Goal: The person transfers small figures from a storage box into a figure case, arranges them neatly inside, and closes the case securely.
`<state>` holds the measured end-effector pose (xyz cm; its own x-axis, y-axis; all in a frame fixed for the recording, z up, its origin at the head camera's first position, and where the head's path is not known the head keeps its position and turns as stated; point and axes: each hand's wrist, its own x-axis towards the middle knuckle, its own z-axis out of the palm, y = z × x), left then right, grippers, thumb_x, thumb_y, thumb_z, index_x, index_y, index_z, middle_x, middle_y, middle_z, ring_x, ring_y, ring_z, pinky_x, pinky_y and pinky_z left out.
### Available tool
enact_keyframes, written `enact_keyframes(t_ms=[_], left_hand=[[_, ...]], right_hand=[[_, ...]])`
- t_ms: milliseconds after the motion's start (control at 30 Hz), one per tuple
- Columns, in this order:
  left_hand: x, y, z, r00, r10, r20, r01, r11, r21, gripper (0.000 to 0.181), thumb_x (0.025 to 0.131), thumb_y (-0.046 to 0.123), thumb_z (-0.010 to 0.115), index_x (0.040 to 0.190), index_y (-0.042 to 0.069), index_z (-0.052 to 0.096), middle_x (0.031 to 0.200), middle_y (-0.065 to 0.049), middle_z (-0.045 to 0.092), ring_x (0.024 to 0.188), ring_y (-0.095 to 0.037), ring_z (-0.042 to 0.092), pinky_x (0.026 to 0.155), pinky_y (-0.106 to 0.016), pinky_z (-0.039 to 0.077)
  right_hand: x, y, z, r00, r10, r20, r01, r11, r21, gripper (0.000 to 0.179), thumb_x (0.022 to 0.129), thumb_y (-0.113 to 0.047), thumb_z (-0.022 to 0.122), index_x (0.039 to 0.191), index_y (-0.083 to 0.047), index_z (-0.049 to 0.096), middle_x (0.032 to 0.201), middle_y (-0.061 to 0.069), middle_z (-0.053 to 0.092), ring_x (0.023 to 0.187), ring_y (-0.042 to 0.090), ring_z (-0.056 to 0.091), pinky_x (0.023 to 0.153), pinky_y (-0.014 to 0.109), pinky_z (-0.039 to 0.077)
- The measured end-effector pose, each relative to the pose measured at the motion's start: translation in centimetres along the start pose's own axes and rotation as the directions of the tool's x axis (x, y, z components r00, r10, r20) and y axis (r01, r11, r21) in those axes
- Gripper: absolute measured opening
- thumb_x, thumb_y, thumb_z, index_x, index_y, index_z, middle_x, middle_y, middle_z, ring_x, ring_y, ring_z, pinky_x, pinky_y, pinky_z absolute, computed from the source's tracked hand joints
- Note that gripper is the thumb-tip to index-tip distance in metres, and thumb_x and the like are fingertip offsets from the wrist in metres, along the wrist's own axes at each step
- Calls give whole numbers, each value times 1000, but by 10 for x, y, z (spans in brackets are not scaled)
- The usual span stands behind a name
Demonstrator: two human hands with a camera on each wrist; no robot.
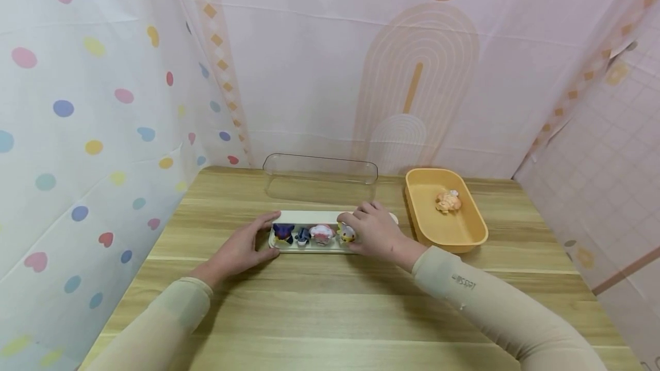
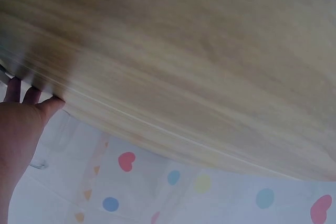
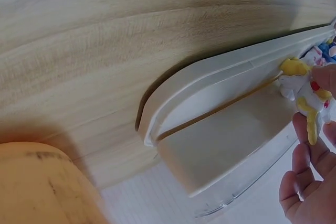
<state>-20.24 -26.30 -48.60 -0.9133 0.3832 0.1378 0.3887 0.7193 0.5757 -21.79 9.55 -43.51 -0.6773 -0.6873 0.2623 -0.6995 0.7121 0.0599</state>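
A long white box [image 1: 309, 216] lies on the table, with several small toy figures in a row inside it. At its left end stands a dark purple figure [image 1: 283, 233], then a small blue-grey one [image 1: 302, 237] and a pink-and-white one [image 1: 322, 234]. My left hand [image 1: 244, 247] holds the box's left end, fingers at the far edge and thumb at the near edge. Toward the right end, my right hand [image 1: 378, 231] pinches a white-and-yellow figure [image 3: 310, 95] between thumb and fingers, at the box. Most of my left hand's hold is out of the left wrist view.
Behind the box stands a clear plastic cover [image 1: 319, 179]. To the right sits a yellow-orange tub [image 1: 423, 219] with an orange-and-white figure [image 1: 448, 201] in it. Patterned cloth [image 1: 309, 73] hangs at the back and both sides of the wooden table [image 1: 319, 319].
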Motion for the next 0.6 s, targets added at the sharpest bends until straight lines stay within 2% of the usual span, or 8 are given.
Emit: enact_keyframes(t_ms=[233, 467, 600], left_hand=[[0, -1, 1, 1000, 7, -11, -7, 1000, 4, 87, 91, 24, 88, 164, 22, 40, 145, -24, 67, 139, -44, 61, 120, -66, 42], [-1, -2, 2, 1000, 9, -9, -9, 1000, -15, 87, 91, 22, 88, 164, 22, 40, 146, -25, 66, 139, -43, 62, 120, -65, 43], [-1, -1, 1, 1000, 7, -9, -7, 1000, -9, 87, 91, 22, 88, 164, 22, 40, 146, -24, 66, 139, -43, 62, 120, -65, 43]], right_hand=[[1, -1, 1, 999, -8, -34, 8, 1000, -18, 55, 85, -38, 89, 131, -22, 66, 108, -2, 81, 104, 23, 63, 92, 43, 48], [1, -1, 2, 1000, 17, -14, -17, 1000, -16, 58, 86, -40, 88, 136, -21, 65, 116, -1, 81, 108, 24, 64, 93, 43, 49], [-1, -2, 2, 999, 10, -31, -11, 1000, -27, 61, 85, -40, 89, 136, -19, 65, 118, 0, 80, 110, 25, 65, 93, 43, 49]])
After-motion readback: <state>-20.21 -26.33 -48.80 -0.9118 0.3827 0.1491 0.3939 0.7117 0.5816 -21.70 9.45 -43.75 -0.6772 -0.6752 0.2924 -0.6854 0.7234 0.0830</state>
